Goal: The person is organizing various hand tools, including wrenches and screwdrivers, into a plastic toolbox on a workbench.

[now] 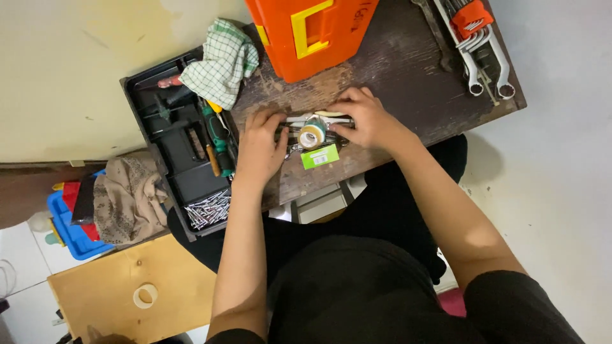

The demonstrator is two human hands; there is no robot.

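A home workbench: worn wooden table [408, 70], tool tray [175, 146], wrenches [481, 57].

Both hands, left hand [260, 148] and right hand [368, 121], rest on metal tools [299, 135] around a tape roll [312, 135] on the dark table [395, 70].

Worn rough wooden table [395, 57], glossy orange plastic toolbox [306, 32], checked cloth [223, 60]

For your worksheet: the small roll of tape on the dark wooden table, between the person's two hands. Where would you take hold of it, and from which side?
Grip the roll of tape across its round outer rim, coming straight down from above. It seems to lie flat with its hole facing up, so the curved sides are probably free, while the left hand, right hand and metal tools crowd it from the sides.
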